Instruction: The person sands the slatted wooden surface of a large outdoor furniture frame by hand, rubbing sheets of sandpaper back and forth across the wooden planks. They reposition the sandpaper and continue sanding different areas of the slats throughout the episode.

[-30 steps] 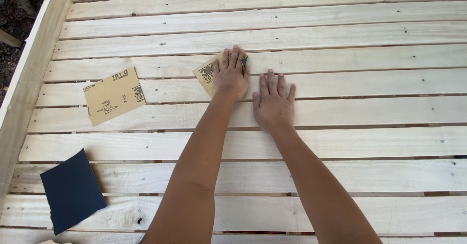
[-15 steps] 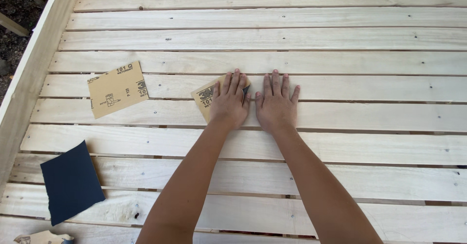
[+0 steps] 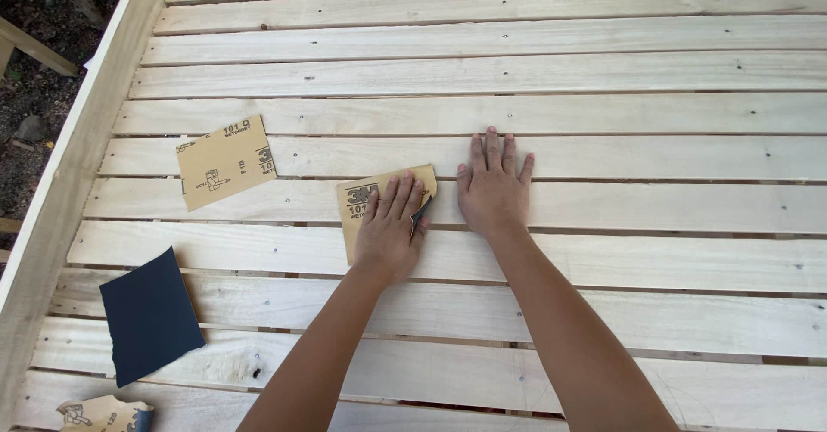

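Two bare forearms ending in the left hand (image 3: 389,229) and right hand (image 3: 493,186); no sleeves, gloves, rings or wristwear visible.

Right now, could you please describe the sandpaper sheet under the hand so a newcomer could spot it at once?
On the slatted wooden platform, find the two hands near the middle. The left hand presses flat on a tan sheet, printed backing up, one corner curling to show dark grit. Unlike the loose tan sheet farther left and the dark sheet near the edge, only this one is under a hand.
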